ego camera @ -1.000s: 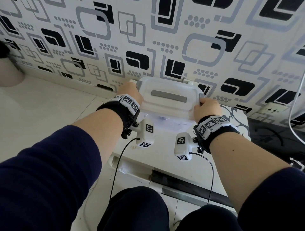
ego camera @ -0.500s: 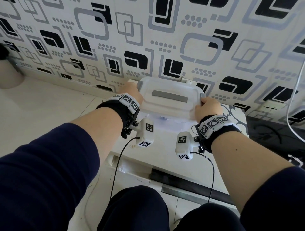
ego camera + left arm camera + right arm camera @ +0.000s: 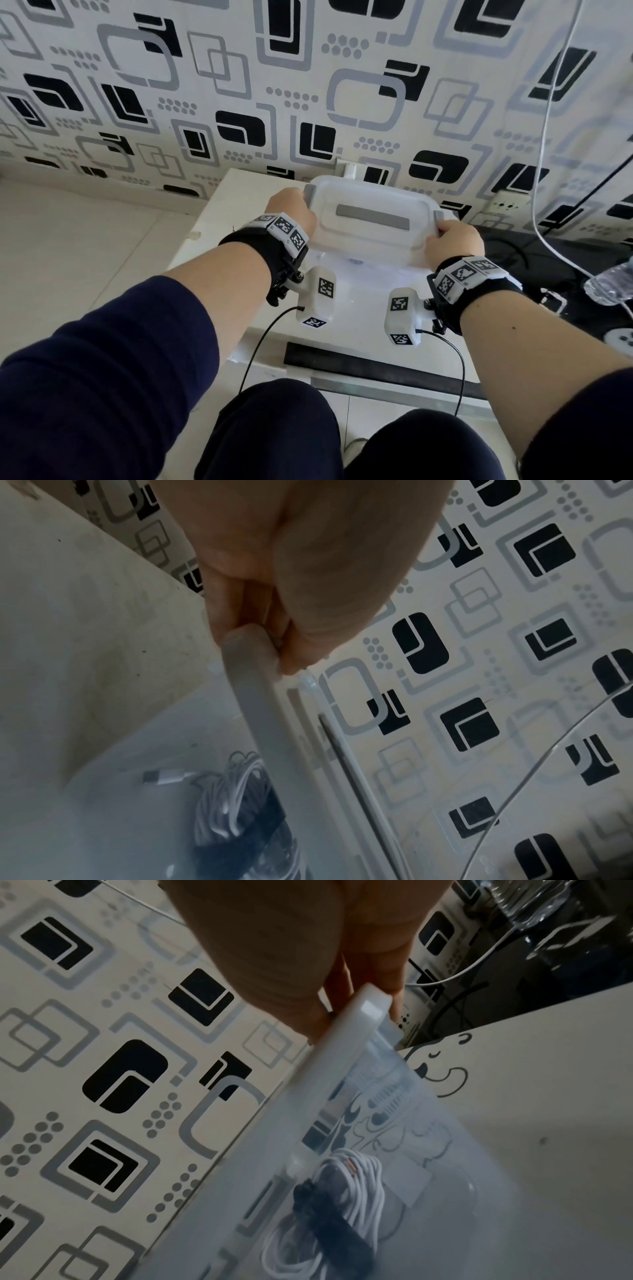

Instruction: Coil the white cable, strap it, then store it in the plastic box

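Change: both hands have stayed clamped on the ends of the lid over the last second; the head view has tipped down a little, so more of the white table top and the lid show than before.
Left hand: fingers curled round the grey latch at the left end of the lid, thumb pressed against it from the side; the left wrist view shows the pinch plainly.
Right hand: gripping the right end of the lid, with the fingers wrapped behind the white latch tab and the thumb in front.
Lid: white, with a grey bar across its middle, lying over the top of the box and held at both short ends; whether it is fully seated I cannot tell.
Plastic box: clear-walled, standing on the table close to the patterned wall.
White cable: inside the box, coiled into a bundle, seen through the wall from both wrist views; a connector end sticks out towards the left.
Strap: black, wrapped round the middle of the coil.
Table: white, low, set against the wall.
Bottle: clear plastic, at the right edge, well apart from the box.
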